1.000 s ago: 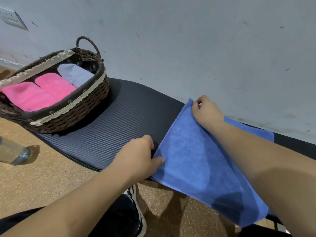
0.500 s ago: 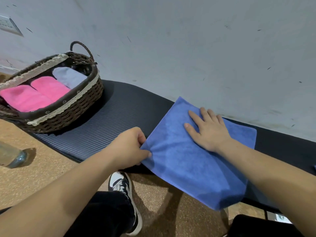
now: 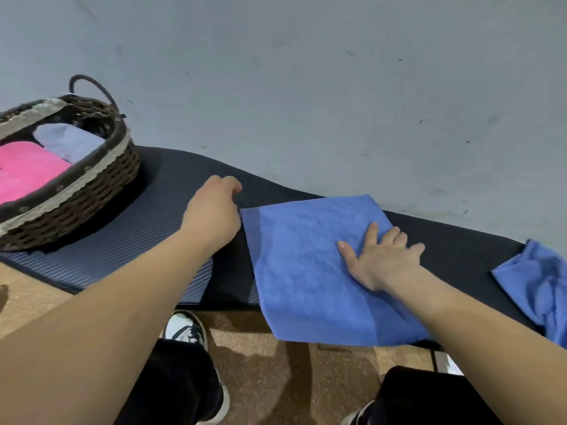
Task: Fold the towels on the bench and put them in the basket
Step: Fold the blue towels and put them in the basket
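Right hand [image 3: 380,259] is flat on the blue towel [image 3: 300,271], fingers straight and spread, palm pressing the cloth down, gripping nothing. The towel lies spread at the centre of the frame on the dark bench [image 3: 153,216], with its near edge hanging over the bench's front lip. The left hand [image 3: 214,210] sits right at the towel's upper-left corner with its fingers curled under. Whether it has the corner pinched or is only touching it, I cannot tell from this angle.

At the upper left, the wicker basket [image 3: 92,191] stands on the bench, well apart from the towel. It holds folded pink towels [image 3: 27,167], with a pale blue towel [image 3: 67,139] tucked beside them. At the far right edge of the frame a second blue towel [image 3: 534,283] lies crumpled on the bench. A grey wall [image 3: 306,87] runs behind the bench. At the bottom of the frame, one black-and-white shoe [image 3: 184,329] rests on the tan floor [image 3: 260,378].
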Demonstrator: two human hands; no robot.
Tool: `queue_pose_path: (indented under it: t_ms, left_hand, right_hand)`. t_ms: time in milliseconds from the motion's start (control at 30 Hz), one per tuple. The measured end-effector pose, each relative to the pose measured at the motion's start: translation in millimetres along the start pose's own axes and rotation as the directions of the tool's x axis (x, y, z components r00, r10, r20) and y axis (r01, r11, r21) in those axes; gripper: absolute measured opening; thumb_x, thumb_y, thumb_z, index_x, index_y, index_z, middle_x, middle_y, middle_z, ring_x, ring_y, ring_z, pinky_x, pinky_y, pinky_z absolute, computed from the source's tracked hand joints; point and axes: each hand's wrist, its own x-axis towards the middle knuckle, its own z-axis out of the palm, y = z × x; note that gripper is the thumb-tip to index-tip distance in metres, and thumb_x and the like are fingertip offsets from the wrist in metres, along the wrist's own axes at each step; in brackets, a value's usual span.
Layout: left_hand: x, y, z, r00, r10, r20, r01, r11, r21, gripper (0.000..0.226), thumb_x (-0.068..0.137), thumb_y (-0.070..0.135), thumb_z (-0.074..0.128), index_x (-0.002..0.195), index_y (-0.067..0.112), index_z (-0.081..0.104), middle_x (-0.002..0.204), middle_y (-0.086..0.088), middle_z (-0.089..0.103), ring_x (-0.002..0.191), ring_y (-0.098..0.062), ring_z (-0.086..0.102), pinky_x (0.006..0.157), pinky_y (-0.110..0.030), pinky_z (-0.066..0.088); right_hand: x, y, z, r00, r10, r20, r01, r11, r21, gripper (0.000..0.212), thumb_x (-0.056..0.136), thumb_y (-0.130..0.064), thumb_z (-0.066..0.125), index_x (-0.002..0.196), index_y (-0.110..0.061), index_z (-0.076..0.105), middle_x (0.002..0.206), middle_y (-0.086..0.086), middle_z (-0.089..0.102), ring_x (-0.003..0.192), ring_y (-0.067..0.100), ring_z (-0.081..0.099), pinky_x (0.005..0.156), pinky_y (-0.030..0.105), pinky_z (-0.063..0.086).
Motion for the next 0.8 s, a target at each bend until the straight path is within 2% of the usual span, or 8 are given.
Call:
queue_pose_path:
  t_ms: [133,233,300,367,433,500,700,800]
  left_hand:
    - [-21.5,43.8,18.8,0.968,0.232,0.099,-0.236,0.972,0.025,0.029,0.096,0.014,0.054,0.123,0.019,0.064,0.123,0.001,0.057,0.110,-0.025,0.058,0.089,-0.047,0.054]
    - [-55.6,69.5,34.3,0.870,0.328,0.367,-0.403,0.903,0.148,0.030,0.098,0.033,0.056,0.123,0.018,0.060,0.123,0.000,0.054,0.113,-0.027,0.059,0.088,-0.045,0.054]
    - [-80.2,78.6,45.2,0.795,0.275,0.541,-0.464,0.850,0.249,0.053,0.099,0.052,0.050,0.140,0.019,0.047,0.139,-0.008,0.045,0.129,-0.034,0.048,0.101,-0.046,0.048]
    - [-98.3,80.8,54.9,0.745,0.178,0.643,-0.487,0.803,0.343,0.082,0.099,0.067,0.037,0.163,0.022,0.013,0.167,-0.019,0.011,0.153,-0.043,0.013,0.123,-0.050,0.024]
    - [-102.6,80.0,62.4,0.746,0.133,0.653,-0.473,0.796,0.378,0.088,0.099,0.072,0.026,0.164,0.025,-0.010,0.170,-0.020,-0.017,0.156,-0.044,-0.014,0.128,-0.054,0.005]
    - [-93.3,76.7,68.7,0.763,0.142,0.630,-0.462,0.802,0.379,0.086,0.100,0.072,0.022,0.163,0.027,-0.015,0.168,-0.019,-0.024,0.155,-0.042,-0.021,0.128,-0.054,-0.002]
    - [-38.1,55.0,77.6,0.768,0.295,0.569,-0.554,0.753,0.356,0.105,0.070,0.089,-0.011,0.162,0.040,-0.010,0.171,-0.011,-0.019,0.158,-0.032,-0.019,0.129,-0.047,-0.005]
    - [-25.4,54.4,75.6,0.786,0.339,0.517,-0.550,0.766,0.334,0.100,0.076,0.082,-0.007,0.164,0.037,0.003,0.173,-0.010,-0.008,0.160,-0.032,-0.009,0.129,-0.047,0.001]
  right_hand:
    - [-12.0,24.0,-5.6,0.994,0.095,0.060,-0.093,0.995,-0.029,0.106,0.088,-0.085,0.005,0.164,-0.011,-0.001,0.168,0.026,0.005,0.154,0.044,0.012,0.118,0.068,0.017]
    - [-27.5,34.7,0.0,0.995,-0.080,0.052,0.081,0.997,-0.006,0.094,0.091,-0.082,0.007,0.164,-0.024,-0.007,0.170,0.016,-0.016,0.158,0.038,-0.006,0.119,0.067,0.015]
    - [-36.7,41.7,8.0,0.973,-0.200,0.112,0.197,0.980,0.038,0.085,0.092,-0.081,0.008,0.161,-0.038,-0.015,0.170,0.009,-0.024,0.158,0.034,-0.015,0.121,0.066,0.011]
    - [-41.5,49.8,17.6,0.945,-0.263,0.194,0.244,0.963,0.118,0.084,0.092,-0.082,0.011,0.157,-0.042,-0.025,0.167,0.006,-0.033,0.156,0.030,-0.024,0.124,0.061,0.004]
    - [-42.4,55.0,27.4,0.931,-0.294,0.218,0.258,0.950,0.176,0.084,0.093,-0.081,0.015,0.152,-0.044,-0.033,0.161,0.004,-0.043,0.151,0.028,-0.035,0.126,0.057,-0.005]
    - [-40.9,53.9,35.4,0.934,-0.300,0.194,0.259,0.943,0.210,0.083,0.094,-0.080,0.015,0.149,-0.046,-0.037,0.157,0.002,-0.049,0.147,0.026,-0.043,0.124,0.057,-0.013]
    - [-19.2,39.0,45.4,0.981,-0.195,0.003,0.179,0.908,0.379,0.083,0.091,-0.084,0.014,0.155,-0.048,-0.025,0.162,0.003,-0.042,0.147,0.025,-0.042,0.119,0.059,-0.022]
    - [-10.3,37.2,45.1,0.985,-0.155,-0.078,0.174,0.891,0.419,0.082,0.093,-0.081,0.016,0.159,-0.046,-0.017,0.166,0.004,-0.034,0.151,0.026,-0.036,0.120,0.061,-0.020]
